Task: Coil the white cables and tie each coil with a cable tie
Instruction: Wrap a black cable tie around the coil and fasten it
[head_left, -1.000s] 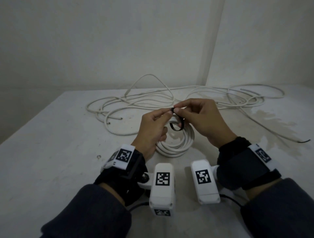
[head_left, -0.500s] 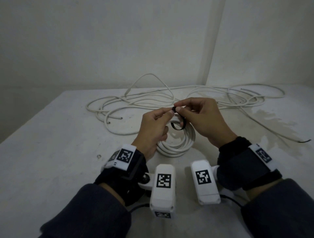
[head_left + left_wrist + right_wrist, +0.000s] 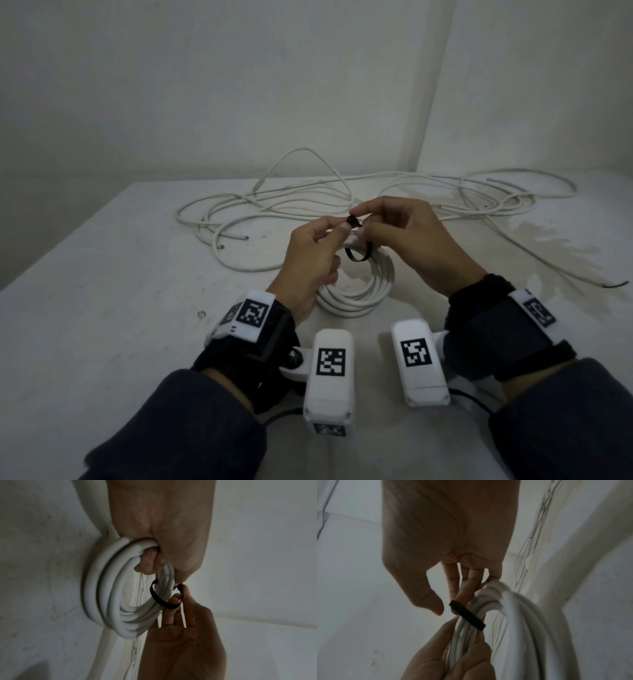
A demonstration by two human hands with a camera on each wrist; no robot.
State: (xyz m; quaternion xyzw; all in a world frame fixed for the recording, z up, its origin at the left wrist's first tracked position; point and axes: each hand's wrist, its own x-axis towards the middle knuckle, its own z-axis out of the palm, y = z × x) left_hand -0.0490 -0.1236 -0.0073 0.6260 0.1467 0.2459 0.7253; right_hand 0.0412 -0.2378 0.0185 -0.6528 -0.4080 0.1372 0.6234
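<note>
One coil of white cable (image 3: 356,291) is held up between two hands above a pale table (image 3: 102,291), its lower turns close to the tabletop in the head view; whether they rest on it cannot be told. About four or five turns can be counted in the coil in the left wrist view, though the blur makes an exact count uncertain. The left hand (image 3: 308,263) is closed on the coil: its lower fingers are curled through the turns, while thumb and forefinger are pressed together at the top of one black cable tie (image 3: 356,255). The right hand (image 3: 407,240) is closed as well, the same top end of the tie being pinched between its thumb and forefinger, just beside the left fingertips. The tie is looped loosely round the far side of the coil, with slack showing beneath the bundle, and in the left wrist view a finger of the right hand is seen inside the loop. Beyond both hands, loose white cable (image 3: 308,205) is spread over the table in long loops; several cut ends can be seen, but the number of separate lengths cannot be told. One camera housing with a black-and-white marker is worn on each wrist, two in all.
</note>
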